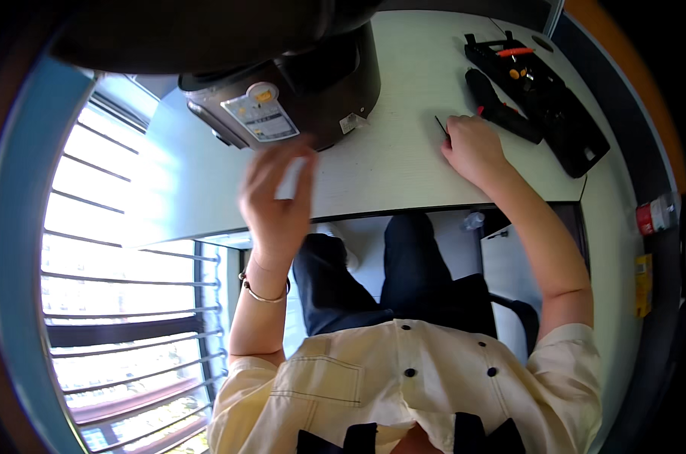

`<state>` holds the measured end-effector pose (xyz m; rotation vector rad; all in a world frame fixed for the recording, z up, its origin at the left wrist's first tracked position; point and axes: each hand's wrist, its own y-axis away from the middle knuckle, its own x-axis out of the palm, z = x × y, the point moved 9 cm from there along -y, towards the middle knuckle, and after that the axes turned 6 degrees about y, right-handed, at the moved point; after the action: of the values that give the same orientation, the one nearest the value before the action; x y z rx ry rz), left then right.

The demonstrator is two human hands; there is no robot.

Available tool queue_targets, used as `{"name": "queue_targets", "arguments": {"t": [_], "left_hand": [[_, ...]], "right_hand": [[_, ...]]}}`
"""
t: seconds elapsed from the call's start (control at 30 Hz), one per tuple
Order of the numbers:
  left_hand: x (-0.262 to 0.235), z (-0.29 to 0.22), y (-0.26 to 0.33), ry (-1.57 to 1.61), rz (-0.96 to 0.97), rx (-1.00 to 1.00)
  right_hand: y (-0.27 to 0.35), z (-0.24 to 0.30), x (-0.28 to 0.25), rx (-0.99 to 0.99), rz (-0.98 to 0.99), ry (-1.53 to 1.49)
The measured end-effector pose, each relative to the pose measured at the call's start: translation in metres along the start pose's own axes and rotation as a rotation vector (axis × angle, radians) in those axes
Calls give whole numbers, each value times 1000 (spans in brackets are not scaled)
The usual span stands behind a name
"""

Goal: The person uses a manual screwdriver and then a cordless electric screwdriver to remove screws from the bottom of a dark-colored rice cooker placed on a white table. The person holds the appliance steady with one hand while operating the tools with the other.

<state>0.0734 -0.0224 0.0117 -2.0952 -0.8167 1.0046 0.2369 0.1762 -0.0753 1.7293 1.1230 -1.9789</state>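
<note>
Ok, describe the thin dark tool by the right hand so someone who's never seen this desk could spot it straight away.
Start at the pale desk, then go to the right hand resting on it, left of the open black tool case. The thin dark tool pokes out from that hand's fingers toward the far edge. It is far slimmer than the chunky black driver lying beside the case.

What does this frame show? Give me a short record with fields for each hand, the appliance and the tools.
left hand: left hand raised and blurred, fingers spread, in front of the dark appliance; holds nothing that shows
right hand: right hand on the white table, pinching a thin dark bit
appliance: tipped over, its label facing the camera
tools: open black tool case and a dark driver beside the right hand
</note>
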Motion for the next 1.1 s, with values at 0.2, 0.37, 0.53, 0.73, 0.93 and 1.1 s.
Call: {"name": "queue_targets", "arguments": {"t": [0.2,0.37,0.53,0.73,0.93,1.1], "left_hand": [[-56,3,-53,-574,-392,369],[-52,35,-87,-468,-311,227],[-41,68,-110,-327,-221,27],[-37,67,-109,-194,-287,88],[-36,69,-108,-198,-227,104],[-33,64,-108,-192,-245,150]], "right_hand": [[9,-4,3,38,-43,-8],[7,2,-6,85,-12,-193],[3,21,0,100,-134,-675],[-7,47,27,199,121,-1102],[-14,55,25,171,92,-1116],[-18,54,24,185,85,-1045]]}}
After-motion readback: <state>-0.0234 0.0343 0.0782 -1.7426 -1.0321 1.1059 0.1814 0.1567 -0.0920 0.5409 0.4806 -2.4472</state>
